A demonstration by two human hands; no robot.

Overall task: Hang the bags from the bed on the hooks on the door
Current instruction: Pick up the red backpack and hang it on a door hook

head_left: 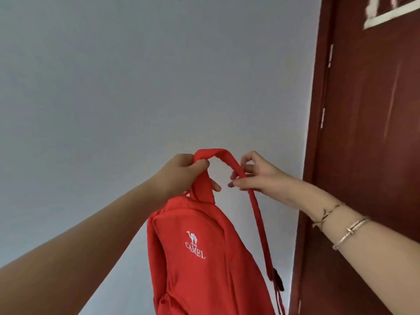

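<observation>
Head view: two bare arms reach forward and up toward a pale grey wall (113, 76), with a dark red-brown door (368, 133) along the right edge. One red backpack (204, 258) hangs in the air between the arms, in front of the wall and just left of the door. White stitching on its front shows a camel above the word CAMEL. The left hand (181, 173) is clamped around the top of the bag's one visible red strap (256, 208), bearing the bag's weight. The strap arches over from that fist and runs down the bag's right side to a dark buckle. The right hand (256, 173) pinches the strap just past the arch, thumb and fingertips closed on it. The right wrist wears two thin bracelets (341, 223). Two pale hinges (322, 118) show on the door's left edge. A white-framed shape, blurred, sits at the door's top.
</observation>
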